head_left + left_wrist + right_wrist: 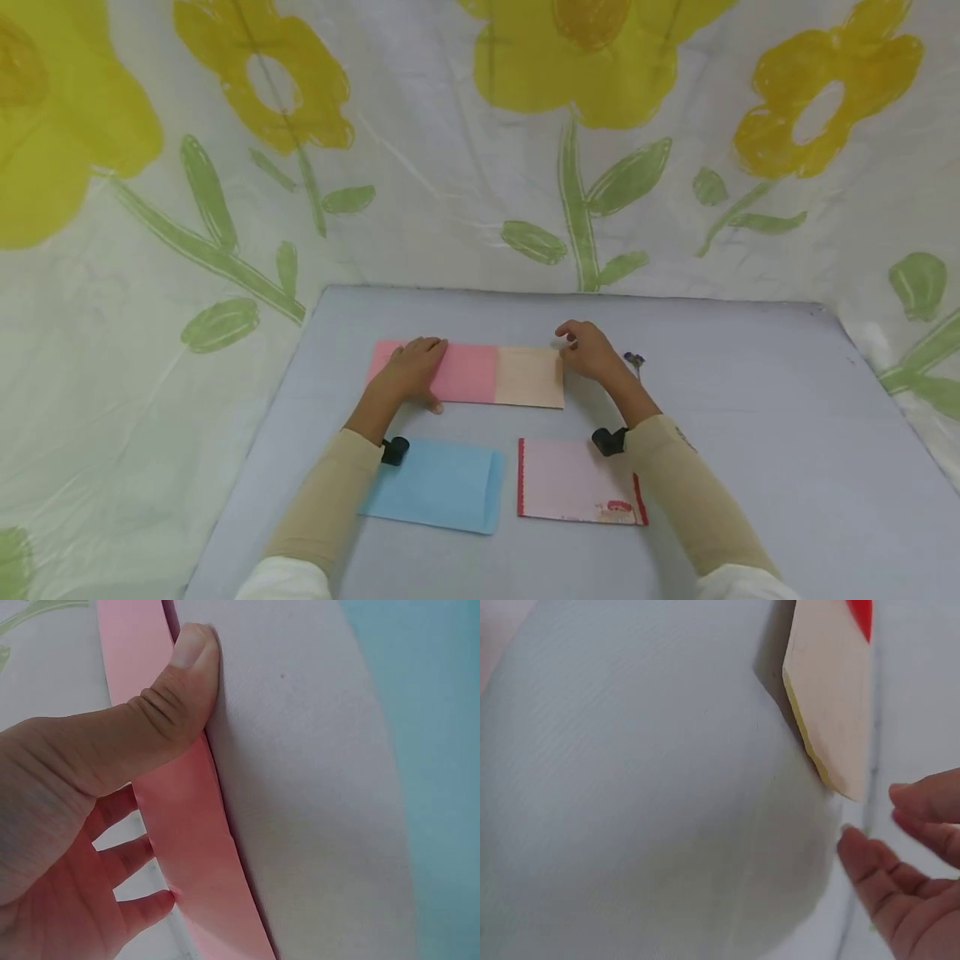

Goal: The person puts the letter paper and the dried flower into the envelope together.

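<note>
Right grip (590, 352) beside cream panel (528, 377); gap: wrist view only.

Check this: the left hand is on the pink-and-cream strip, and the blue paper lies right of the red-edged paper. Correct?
No: in the head view the blue paper lies left of the red-edged paper, not right. The left hand is indeed on the pink-and-cream strip.

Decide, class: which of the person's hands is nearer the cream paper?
Right. The right hand is at the right end of the cream paper; the left hand is farther off, across the pink paper to its left.
</note>
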The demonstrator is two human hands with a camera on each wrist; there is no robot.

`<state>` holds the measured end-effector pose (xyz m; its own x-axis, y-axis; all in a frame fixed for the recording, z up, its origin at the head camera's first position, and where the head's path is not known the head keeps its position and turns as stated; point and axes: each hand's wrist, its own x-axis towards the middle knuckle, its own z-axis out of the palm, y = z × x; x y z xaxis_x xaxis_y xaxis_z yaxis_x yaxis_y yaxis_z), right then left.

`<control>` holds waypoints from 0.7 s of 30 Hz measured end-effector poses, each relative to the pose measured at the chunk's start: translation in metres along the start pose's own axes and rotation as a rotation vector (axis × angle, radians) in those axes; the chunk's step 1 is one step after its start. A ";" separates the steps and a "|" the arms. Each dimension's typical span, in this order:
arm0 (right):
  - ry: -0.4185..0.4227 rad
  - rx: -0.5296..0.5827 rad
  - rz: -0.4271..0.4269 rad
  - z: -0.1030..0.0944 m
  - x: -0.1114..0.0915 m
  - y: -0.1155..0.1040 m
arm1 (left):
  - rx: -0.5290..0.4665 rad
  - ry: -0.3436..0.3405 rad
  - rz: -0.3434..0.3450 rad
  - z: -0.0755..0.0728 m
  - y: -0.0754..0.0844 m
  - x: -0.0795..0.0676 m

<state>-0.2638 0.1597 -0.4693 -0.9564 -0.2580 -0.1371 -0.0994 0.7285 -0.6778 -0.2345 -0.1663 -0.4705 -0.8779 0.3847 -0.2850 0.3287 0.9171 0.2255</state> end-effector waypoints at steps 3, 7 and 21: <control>-0.066 0.032 0.078 -0.004 -0.006 0.005 | -0.002 0.007 0.000 0.001 0.000 0.001; -0.156 0.228 0.204 -0.006 -0.013 0.006 | -0.002 0.004 0.003 0.001 0.000 0.002; -0.185 0.548 0.298 -0.004 -0.021 -0.002 | -0.014 0.009 -0.004 -0.001 0.004 -0.002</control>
<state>-0.2448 0.1662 -0.4625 -0.8533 -0.2359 -0.4650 0.3638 0.3694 -0.8551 -0.2318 -0.1640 -0.4681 -0.8825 0.3797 -0.2777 0.3201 0.9173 0.2370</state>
